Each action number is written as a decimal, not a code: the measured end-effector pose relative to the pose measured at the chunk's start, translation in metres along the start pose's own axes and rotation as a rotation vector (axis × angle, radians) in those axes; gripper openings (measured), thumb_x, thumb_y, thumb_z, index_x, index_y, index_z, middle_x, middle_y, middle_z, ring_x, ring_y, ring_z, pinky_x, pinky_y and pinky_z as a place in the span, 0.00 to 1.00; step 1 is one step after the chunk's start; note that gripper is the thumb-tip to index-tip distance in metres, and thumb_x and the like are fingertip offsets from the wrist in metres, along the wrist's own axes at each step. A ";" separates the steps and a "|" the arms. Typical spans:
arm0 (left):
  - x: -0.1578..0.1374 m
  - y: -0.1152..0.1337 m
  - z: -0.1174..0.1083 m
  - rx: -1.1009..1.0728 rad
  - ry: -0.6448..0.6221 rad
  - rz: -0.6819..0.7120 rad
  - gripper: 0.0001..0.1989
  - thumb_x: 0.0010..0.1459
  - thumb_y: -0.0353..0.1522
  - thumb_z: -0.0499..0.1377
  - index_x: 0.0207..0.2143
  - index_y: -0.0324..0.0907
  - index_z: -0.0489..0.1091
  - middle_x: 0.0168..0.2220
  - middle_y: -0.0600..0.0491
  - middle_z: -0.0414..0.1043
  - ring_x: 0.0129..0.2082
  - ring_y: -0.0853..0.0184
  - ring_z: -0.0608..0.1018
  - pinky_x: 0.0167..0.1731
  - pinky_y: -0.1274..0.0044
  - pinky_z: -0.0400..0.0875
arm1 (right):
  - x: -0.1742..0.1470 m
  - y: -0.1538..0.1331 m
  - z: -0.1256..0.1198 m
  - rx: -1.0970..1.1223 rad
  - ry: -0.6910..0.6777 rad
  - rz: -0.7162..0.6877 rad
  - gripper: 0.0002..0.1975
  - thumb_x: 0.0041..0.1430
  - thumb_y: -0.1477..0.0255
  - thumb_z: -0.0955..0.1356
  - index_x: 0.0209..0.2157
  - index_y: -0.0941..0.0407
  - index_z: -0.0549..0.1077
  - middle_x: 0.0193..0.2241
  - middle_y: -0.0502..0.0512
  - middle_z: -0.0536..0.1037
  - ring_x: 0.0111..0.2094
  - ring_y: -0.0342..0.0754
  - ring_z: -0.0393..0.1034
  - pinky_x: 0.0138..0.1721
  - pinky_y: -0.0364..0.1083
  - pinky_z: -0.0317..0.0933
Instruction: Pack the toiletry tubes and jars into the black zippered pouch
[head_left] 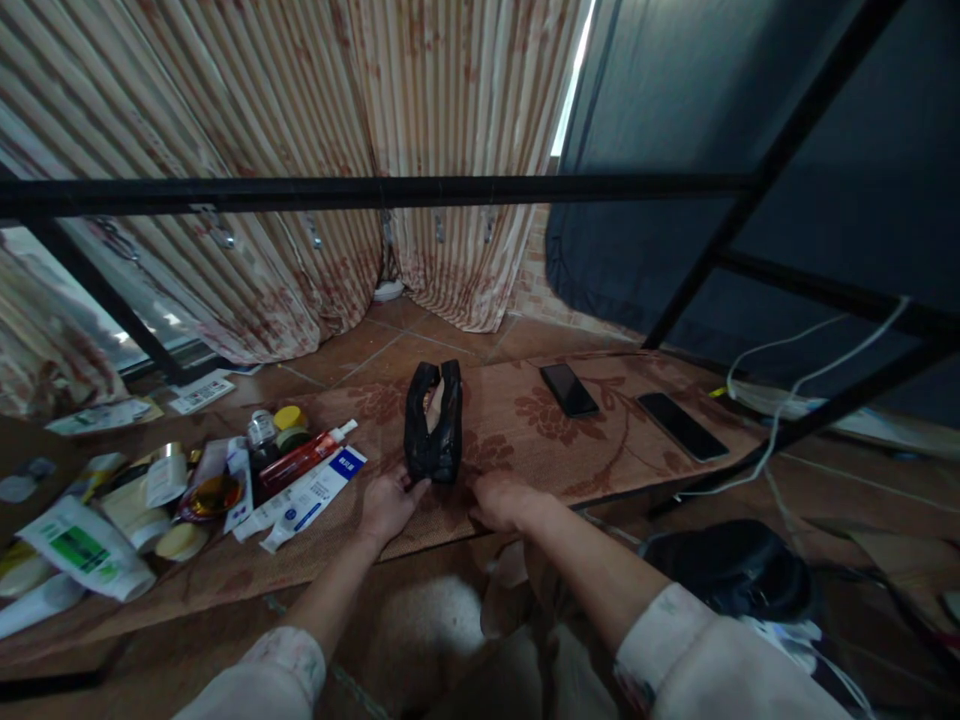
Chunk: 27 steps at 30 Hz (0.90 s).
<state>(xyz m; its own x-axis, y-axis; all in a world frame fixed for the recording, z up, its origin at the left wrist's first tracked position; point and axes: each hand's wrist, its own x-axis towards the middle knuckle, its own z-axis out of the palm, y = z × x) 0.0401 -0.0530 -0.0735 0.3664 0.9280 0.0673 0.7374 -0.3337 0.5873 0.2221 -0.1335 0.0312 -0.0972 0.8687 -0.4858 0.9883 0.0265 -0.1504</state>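
Note:
A black zip pouch point(433, 430) stands on the patterned cloth, its top gaping open along the middle with a pale lining showing. At its near left corner my left hand point(388, 508) is closed, thumb and finger pinching the black material. My right hand point(501, 497) is just right of the pouch's near end, low over the cloth's front edge. Its fingers are curled, and whatever they may hold is hidden.
Tubes and bottles crowd the left, among them a red bottle point(300, 464) and a white-and-blue tube point(319, 495). Two phones, one nearer point(568, 389) and one farther right point(681, 425), lie on the cloth point(502, 400). A black metal bar point(450, 190) crosses behind; a white cable point(780, 410) hangs right.

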 end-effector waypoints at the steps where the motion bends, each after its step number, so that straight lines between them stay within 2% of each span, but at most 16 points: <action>1: 0.000 0.000 0.000 0.000 -0.001 0.005 0.10 0.53 0.39 0.57 0.32 0.42 0.70 0.23 0.57 0.68 0.24 0.70 0.71 0.27 0.80 0.59 | 0.000 -0.001 -0.001 -0.002 0.000 0.001 0.23 0.53 0.68 0.66 0.50 0.63 0.71 0.47 0.67 0.75 0.48 0.58 0.70 0.46 0.48 0.63; 11: 0.002 -0.006 0.003 -0.005 0.019 0.033 0.10 0.53 0.39 0.58 0.31 0.43 0.71 0.24 0.56 0.70 0.25 0.70 0.71 0.27 0.79 0.60 | -0.004 -0.001 -0.004 -0.018 0.006 -0.009 0.23 0.54 0.69 0.65 0.51 0.61 0.70 0.47 0.67 0.75 0.48 0.57 0.70 0.45 0.48 0.64; 20: 0.003 -0.007 0.005 0.026 0.005 0.009 0.10 0.53 0.39 0.57 0.29 0.41 0.69 0.22 0.57 0.67 0.24 0.71 0.70 0.26 0.80 0.58 | -0.005 -0.002 -0.005 -0.003 0.006 -0.003 0.22 0.53 0.69 0.66 0.50 0.61 0.71 0.47 0.67 0.75 0.48 0.56 0.70 0.46 0.48 0.64; 27: 0.003 -0.008 0.005 0.004 0.021 0.025 0.11 0.53 0.40 0.57 0.31 0.42 0.70 0.23 0.56 0.68 0.24 0.70 0.71 0.27 0.79 0.61 | -0.003 -0.001 -0.003 -0.008 0.009 -0.005 0.22 0.53 0.69 0.66 0.50 0.62 0.71 0.47 0.67 0.75 0.48 0.58 0.70 0.46 0.49 0.64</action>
<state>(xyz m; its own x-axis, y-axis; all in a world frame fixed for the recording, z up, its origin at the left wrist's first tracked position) 0.0380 -0.0488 -0.0825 0.3727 0.9226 0.0995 0.7302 -0.3577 0.5821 0.2213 -0.1344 0.0352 -0.1008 0.8731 -0.4770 0.9887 0.0345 -0.1457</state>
